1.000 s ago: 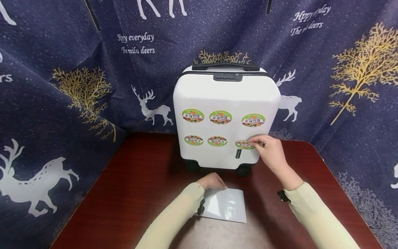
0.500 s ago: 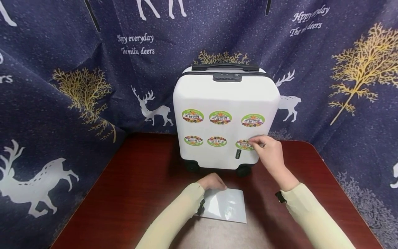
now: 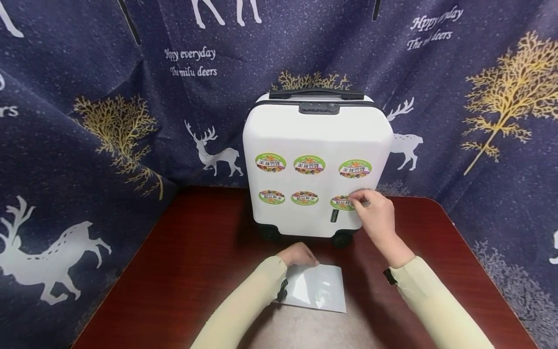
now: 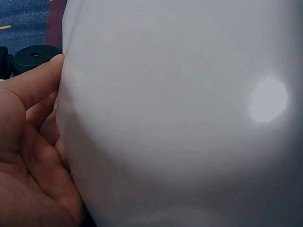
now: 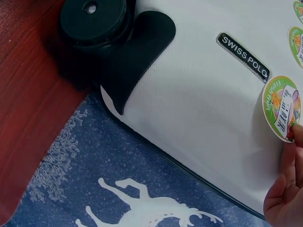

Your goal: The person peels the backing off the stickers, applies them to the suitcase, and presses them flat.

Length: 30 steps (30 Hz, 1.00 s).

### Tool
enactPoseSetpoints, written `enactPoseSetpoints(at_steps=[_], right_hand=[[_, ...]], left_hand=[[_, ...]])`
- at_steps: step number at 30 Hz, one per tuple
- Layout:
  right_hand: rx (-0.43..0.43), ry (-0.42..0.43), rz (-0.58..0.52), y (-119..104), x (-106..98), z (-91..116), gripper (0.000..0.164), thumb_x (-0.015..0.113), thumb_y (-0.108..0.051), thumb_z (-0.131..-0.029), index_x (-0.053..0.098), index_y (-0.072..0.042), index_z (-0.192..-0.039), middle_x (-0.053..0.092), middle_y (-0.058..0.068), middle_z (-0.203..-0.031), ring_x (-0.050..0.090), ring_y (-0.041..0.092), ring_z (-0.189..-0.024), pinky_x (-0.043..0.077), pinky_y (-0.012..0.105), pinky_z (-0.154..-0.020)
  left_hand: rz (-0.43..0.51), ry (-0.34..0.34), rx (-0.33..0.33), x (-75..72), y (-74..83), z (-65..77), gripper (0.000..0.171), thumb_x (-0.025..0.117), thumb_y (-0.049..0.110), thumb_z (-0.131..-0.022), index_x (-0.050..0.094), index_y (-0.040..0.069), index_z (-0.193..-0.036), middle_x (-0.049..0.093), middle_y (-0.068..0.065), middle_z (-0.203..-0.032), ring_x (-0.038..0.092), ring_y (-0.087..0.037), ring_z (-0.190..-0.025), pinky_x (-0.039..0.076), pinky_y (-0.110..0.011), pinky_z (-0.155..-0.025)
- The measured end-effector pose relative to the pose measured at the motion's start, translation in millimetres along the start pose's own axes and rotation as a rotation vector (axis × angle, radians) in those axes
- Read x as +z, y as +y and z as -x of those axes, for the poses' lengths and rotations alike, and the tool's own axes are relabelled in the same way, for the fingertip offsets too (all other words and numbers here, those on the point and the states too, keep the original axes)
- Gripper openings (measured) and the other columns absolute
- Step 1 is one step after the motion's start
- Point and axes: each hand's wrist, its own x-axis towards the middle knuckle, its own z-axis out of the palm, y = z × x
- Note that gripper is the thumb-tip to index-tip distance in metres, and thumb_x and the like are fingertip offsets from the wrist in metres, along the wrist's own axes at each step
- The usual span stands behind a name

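Observation:
A white suitcase (image 3: 316, 138) stands upright on the table, with several oval green fruit stickers in two rows across its front. My right hand (image 3: 377, 211) pinches the right edge of the lower-right sticker (image 3: 342, 203) between thumb and finger. In the right wrist view this sticker (image 5: 279, 106) lies against the shell or very near it, just beside the black SWISS POLO badge (image 5: 244, 56); full contact cannot be told. Nearer to me, my left hand (image 3: 298, 254) holds a glossy white sheet (image 3: 320, 288) by its edge. Thumb and fingers of the left hand (image 4: 35, 123) grip that edge in the left wrist view.
Black wheels (image 3: 341, 238) carry the suitcase on the dark red tabletop (image 3: 196, 261). A black carry handle (image 3: 316, 93) and a lock (image 3: 319, 107) are at its top. Close behind hangs a dark blue cloth (image 3: 209, 92) printed with deer and trees.
The lower-right sticker has turned a little flatter to the suitcase front, and my right wrist and forearm have shifted slightly left. My left hand and the sheet have stayed in place.

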Motion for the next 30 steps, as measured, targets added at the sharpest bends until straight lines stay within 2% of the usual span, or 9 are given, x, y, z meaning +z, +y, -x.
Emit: enactPoseSetpoints(at_steps=[2, 5, 13, 22, 30], right_hand=[[-0.017, 0.017, 0.006, 0.1, 1.3, 0.7, 0.006, 0.078, -0.003, -0.085, 0.077, 0.002, -0.088, 0.077, 0.016, -0.085, 0.072, 0.032, -0.077, 0.052, 0.04, -0.067], [-0.038, 0.04, 0.007, 0.4, 3.0, 1.6, 0.006, 0.079, -0.002, -0.084, 0.077, 0.003, -0.087, 0.077, 0.017, -0.085, 0.072, 0.034, -0.077, 0.052, 0.048, -0.068], [-0.07, 0.069, 0.063, -0.4, 5.3, 1.7, 0.004, 0.078, 0.001, -0.083, 0.079, 0.001, -0.086, 0.077, 0.016, -0.083, 0.07, 0.034, -0.073, 0.052, 0.048, -0.066], [-0.07, 0.045, 0.118, -3.9, 3.7, 2.0, 0.006, 0.077, -0.001, -0.085, 0.08, 0.0, -0.09, 0.076, 0.016, -0.083, 0.071, 0.035, -0.075, 0.054, 0.05, -0.066], [-0.104, 0.073, 0.174, -3.9, 4.3, 2.6, 0.005, 0.077, -0.001, -0.084, 0.08, -0.002, -0.088, 0.076, 0.015, -0.081, 0.066, 0.034, -0.076, 0.051, 0.048, -0.069]], left_hand=[[0.0, 0.002, -0.001, 0.1, 0.7, 0.5, 0.019, 0.077, 0.023, -0.09, 0.082, 0.006, -0.098, 0.079, -0.01, -0.107, 0.068, -0.02, -0.098, 0.055, -0.039, -0.094], [-0.01, 0.005, 0.0, 0.4, 1.4, 0.5, 0.019, 0.077, 0.023, -0.09, 0.082, 0.006, -0.098, 0.079, -0.009, -0.107, 0.067, -0.019, -0.097, 0.055, -0.038, -0.093], [0.002, 0.0, -0.001, -0.5, 2.9, 0.4, 0.018, 0.077, 0.021, -0.09, 0.082, 0.006, -0.098, 0.079, -0.01, -0.106, 0.069, -0.022, -0.102, 0.055, -0.038, -0.096], [-0.011, 0.008, -0.022, 0.4, 2.1, -0.3, 0.018, 0.078, 0.024, -0.09, 0.082, 0.008, -0.097, 0.079, -0.007, -0.105, 0.068, -0.018, -0.097, 0.054, -0.036, -0.096], [-0.005, 0.008, -0.024, 0.5, 2.3, 0.0, 0.018, 0.077, 0.023, -0.09, 0.082, 0.008, -0.098, 0.079, -0.008, -0.105, 0.068, -0.02, -0.098, 0.054, -0.038, -0.097]])
